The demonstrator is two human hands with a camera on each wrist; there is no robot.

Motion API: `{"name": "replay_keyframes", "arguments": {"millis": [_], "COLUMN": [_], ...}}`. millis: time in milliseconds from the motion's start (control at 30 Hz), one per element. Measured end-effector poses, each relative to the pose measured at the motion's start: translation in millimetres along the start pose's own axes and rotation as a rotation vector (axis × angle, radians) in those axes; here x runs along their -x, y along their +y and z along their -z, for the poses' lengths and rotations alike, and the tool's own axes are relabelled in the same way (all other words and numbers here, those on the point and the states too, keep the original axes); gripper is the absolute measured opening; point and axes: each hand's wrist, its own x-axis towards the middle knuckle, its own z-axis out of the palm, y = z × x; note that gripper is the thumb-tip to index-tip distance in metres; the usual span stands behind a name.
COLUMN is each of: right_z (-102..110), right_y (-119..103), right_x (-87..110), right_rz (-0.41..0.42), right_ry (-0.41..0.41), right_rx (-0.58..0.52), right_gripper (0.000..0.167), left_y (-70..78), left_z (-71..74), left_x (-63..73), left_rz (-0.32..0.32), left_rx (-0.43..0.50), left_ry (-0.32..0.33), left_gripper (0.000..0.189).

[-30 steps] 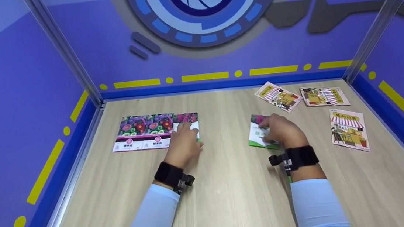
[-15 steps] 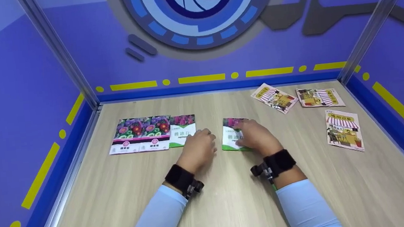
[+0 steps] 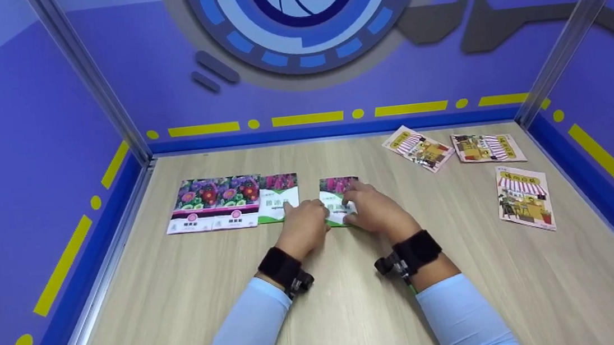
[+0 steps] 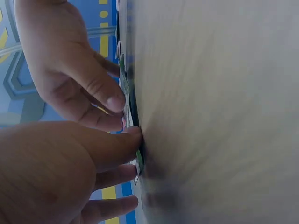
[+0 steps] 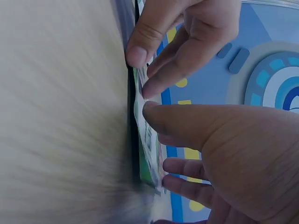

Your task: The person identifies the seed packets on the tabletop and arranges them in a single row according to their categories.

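A white-and-green seed packet (image 3: 335, 199) with pink flowers at its top lies low over the table between my hands. My right hand (image 3: 376, 208) holds it from the right, thumb and fingertips on its face and edge. At its lower left corner, my left hand (image 3: 303, 224) pinches the edge between thumb (image 5: 138, 55) and fingers. In the left wrist view both thumbs meet the packet close above the tabletop. To the left is a matching green-and-white packet (image 3: 271, 203), its lower right corner hidden by my left hand. It adjoins two purple-and-red flower packets (image 3: 191, 203) (image 3: 236, 199).
Three pink-and-yellow packets with a striped shop awning lie at the right: a tilted one (image 3: 418, 148), a sideways one (image 3: 488, 148) and an upright one (image 3: 524, 198). Blue panels (image 3: 211, 111) wall in the wooden table (image 3: 343, 315) at the back and sides.
My right hand has brought the green-and-white packet leftward, close to the row. My left hand has left the row's last packet and moved right to the carried packet's edge.
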Motion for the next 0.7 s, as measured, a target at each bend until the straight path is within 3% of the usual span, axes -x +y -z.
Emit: {"name": "replay_keyframes", "arguments": {"millis": [200, 433, 700], "right_z": [1.4, -3.8, -7.0], "right_y": [-3.9, -8.1, -9.7], "right_x": [1.1, 0.0, -0.4], "right_rz": [0.064, 0.049, 0.055], "right_ry": [-0.003, -0.083, -0.107], "right_rx": [0.031, 0.047, 0.070], "right_gripper": [0.031, 0.037, 0.044], "left_y": [-11.3, -18.8, -23.0], "left_z": [3.1, 4.8, 3.8], "left_x": [3.3, 3.6, 2.2], "left_rz": [0.034, 0.068, 0.107], "left_rx": [-0.003, -0.006, -0.022], "left_ry": [0.030, 0.036, 0.008], "left_gripper": [0.019, 0.028, 0.036]}}
